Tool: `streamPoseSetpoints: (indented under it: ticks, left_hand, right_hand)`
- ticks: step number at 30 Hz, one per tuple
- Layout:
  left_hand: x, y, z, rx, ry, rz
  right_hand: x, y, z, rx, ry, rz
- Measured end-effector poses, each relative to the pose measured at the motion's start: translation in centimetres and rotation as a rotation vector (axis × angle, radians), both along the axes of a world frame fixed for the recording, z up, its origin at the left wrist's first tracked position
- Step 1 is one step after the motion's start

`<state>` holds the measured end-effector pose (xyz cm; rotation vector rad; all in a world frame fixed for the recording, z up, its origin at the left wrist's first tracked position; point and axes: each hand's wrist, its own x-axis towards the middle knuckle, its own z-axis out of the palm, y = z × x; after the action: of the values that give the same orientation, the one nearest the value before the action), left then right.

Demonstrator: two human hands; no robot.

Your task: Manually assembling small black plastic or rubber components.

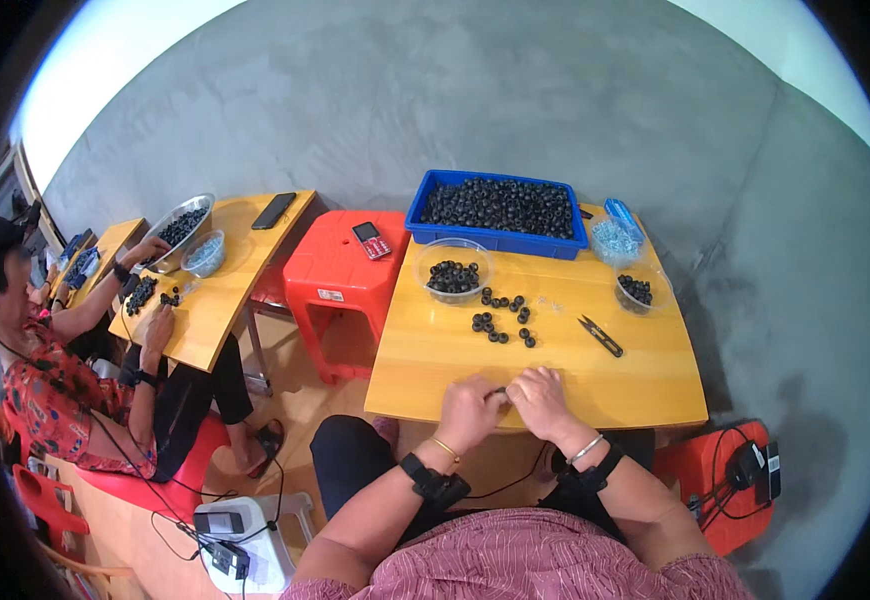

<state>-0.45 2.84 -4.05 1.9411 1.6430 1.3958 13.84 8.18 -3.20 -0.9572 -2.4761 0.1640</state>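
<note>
My left hand point(469, 408) and my right hand point(542, 402) meet over the front edge of the yellow wooden table point(415, 370). Both are closed, fingers pinched together around a small black piece point(500, 391) that is mostly hidden between them. Just beyond my hands lie several small black ring-like pieces point(482, 322), set out in short groups. A clear round tub point(455, 292) with more black pieces stands behind them. To the right rests a pair of black thread snips point(601, 337), apart from my hands.
A blue tray point(500, 241) heaped with black pieces sits at the table's back. Clear tubs of pale blue bits point(615, 240) and black pieces point(635, 291) stand right. On the left, a red stool point(340, 290) holds a phone point(371, 241); a person point(65, 400) works at another table.
</note>
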Motion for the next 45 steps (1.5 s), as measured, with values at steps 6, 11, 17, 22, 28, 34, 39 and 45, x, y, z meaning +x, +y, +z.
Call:
streamPoseSetpoints:
  ticks: [6, 11, 17, 22, 28, 34, 39, 45]
  left_hand:
    - [-0.7, 0.1, 3.4, -0.405, -0.996, -0.099]
    - [0.6, -1.1, 3.5, -0.404, -1.444, -0.416]
    - [1.5, -2.0, 5.3, -0.447, -1.335, -0.407]
    - [1.2, -2.7, 5.6, -0.412, -1.164, -0.27]
    - [0.3, -3.2, 6.1, -0.431, -1.255, -0.489]
    - [0.5, -4.0, 6.7, -0.409, -1.465, -0.667]
    - [0.7, -4.1, 6.6, -0.306, -1.44, -0.613]
    - [0.8, -4.2, 6.5, -0.287, -1.425, -0.587]
  right_hand:
    - [0.3, -1.5, 2.9, -0.456, 0.57, 0.048]
    - [-0.6, -3.4, 5.3, -0.387, 0.688, 0.073]
    - [0.4, -3.0, 5.7, -0.323, 0.639, 0.085]
    - [0.9, -2.8, 6.7, -0.244, 0.559, 0.149]
    - [1.6, -2.6, 8.6, -0.205, 0.482, 0.348]
    - [1.9, -2.9, 9.2, -0.401, 0.514, 0.42]
    - [2.4, -2.7, 8.9, -0.479, 0.642, 0.336]
    - [2.0, -3.5, 9.3, -0.572, 0.714, 0.328]
